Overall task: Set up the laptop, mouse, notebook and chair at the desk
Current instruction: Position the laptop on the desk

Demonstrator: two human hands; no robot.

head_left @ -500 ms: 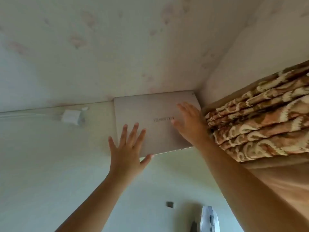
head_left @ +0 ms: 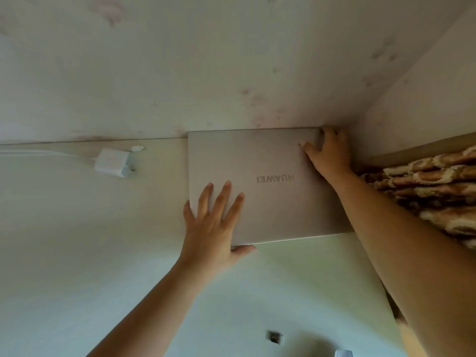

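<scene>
Since the earlier frame the right hand (head_left: pixel 328 155) has moved to hook the closed Huawei laptop's (head_left: pixel 260 181) far-right corner at the desk's (head_left: pixel 77 228) far wall, while the left hand (head_left: pixel 213 222) lies flat and open on its near-left corner, so a one-cornered lift could let it slip.

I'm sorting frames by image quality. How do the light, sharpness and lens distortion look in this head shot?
Head view: soft, even light, no glare on the closed laptop, whose lid logo reads clearly upside down; a faint shadow lies under the left hand; wide-angle bending bows the desk back edge and stretches the right forearm; the right hand, the charger and the small dark object near the bottom look slightly soft.
</scene>
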